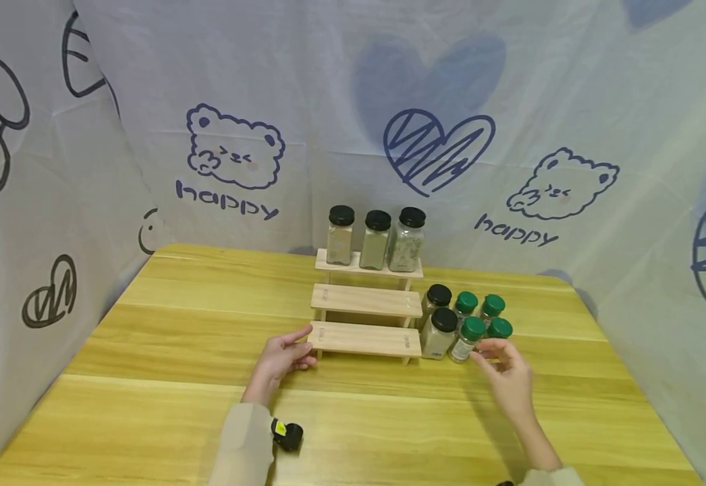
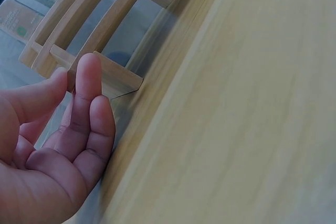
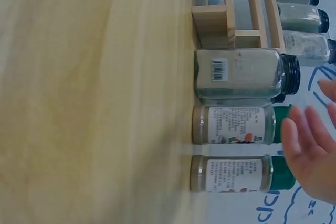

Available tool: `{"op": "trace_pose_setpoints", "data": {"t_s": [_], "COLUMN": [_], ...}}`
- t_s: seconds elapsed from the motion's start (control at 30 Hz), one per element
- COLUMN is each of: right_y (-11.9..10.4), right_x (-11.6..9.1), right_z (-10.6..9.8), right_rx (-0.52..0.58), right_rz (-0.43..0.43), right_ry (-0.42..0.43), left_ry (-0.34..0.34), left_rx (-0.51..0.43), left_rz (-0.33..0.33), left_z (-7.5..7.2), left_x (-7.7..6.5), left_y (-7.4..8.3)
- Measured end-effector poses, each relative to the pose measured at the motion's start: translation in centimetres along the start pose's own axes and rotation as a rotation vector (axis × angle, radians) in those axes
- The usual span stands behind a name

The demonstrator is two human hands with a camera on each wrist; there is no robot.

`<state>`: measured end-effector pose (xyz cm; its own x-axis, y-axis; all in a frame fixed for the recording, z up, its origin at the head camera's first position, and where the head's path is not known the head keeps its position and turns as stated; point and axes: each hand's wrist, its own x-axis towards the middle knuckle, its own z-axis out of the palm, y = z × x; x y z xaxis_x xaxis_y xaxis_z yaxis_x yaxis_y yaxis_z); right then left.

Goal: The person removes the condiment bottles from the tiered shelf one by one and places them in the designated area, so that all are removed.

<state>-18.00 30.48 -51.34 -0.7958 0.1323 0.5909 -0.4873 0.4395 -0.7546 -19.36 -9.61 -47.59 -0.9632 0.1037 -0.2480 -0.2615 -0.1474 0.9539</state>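
A three-tier wooden rack (image 1: 365, 339) stands on the table, its lowest step in front. My left hand (image 1: 281, 356) pinches the left end of that step, thumb and fingertips meeting at the wood in the left wrist view. Three black-capped spice jars (image 1: 374, 241) stand upright on the top step. To the right of the rack are two more black-capped jars (image 1: 437, 335) and several green-capped shaker jars (image 1: 462, 347). My right hand (image 1: 507, 373) hovers beside the front green-capped jars, its fingers loosely bent near a green cap (image 3: 282, 124), holding nothing.
The wooden tabletop (image 1: 165, 351) stretches around the rack, with its back edge close behind the top step. A white cloth (image 1: 329, 88) printed with bears and hearts hangs behind and at both sides. A black strap with a small device (image 1: 288, 436) is on my left wrist.
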Motion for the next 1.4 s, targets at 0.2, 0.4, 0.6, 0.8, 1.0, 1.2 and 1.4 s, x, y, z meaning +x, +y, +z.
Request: {"op": "trace_pose_setpoints", "data": {"t_s": [0.2, 0.4, 0.6, 0.8, 1.0, 1.2, 1.4], "right_y": [-8.8, -13.4, -13.8, -14.7, -13.3, -12.5, -13.6], "right_x": [0.7, 1.3, 1.6, 1.8, 2.1, 2.6, 3.5], "right_z": [0.6, 1.2, 1.9, 2.7, 3.6, 4.5, 5.4], "right_rx": [-0.092, -0.112, -0.072, -0.046, -0.031, -0.019, -0.022], "right_rz": [0.093, 0.120, 0.030, 0.090, 0.114, 0.112, 0.140], "right_ry": [-0.223, -0.315, -0.369, -0.422, -0.456, -0.488, -0.519], "left_ry": [-0.005, -0.005, 0.004, 0.004, 0.001, 0.001, 0.001], "left_rx": [0.000, -0.001, 0.002, 0.008, 0.006, 0.010, 0.006], "left_rz": [0.001, 0.000, -0.002, -0.003, -0.004, -0.001, -0.001], "left_z": [0.0, 0.0, 0.0, 0.0, 0.0, 0.0, 0.0], "left_x": [0.0, -0.1, 0.0, 0.0, 0.0, 0.0, 0.0], "left_y": [0.0, 0.0, 0.0, 0.0, 0.0, 0.0, 0.0]}}
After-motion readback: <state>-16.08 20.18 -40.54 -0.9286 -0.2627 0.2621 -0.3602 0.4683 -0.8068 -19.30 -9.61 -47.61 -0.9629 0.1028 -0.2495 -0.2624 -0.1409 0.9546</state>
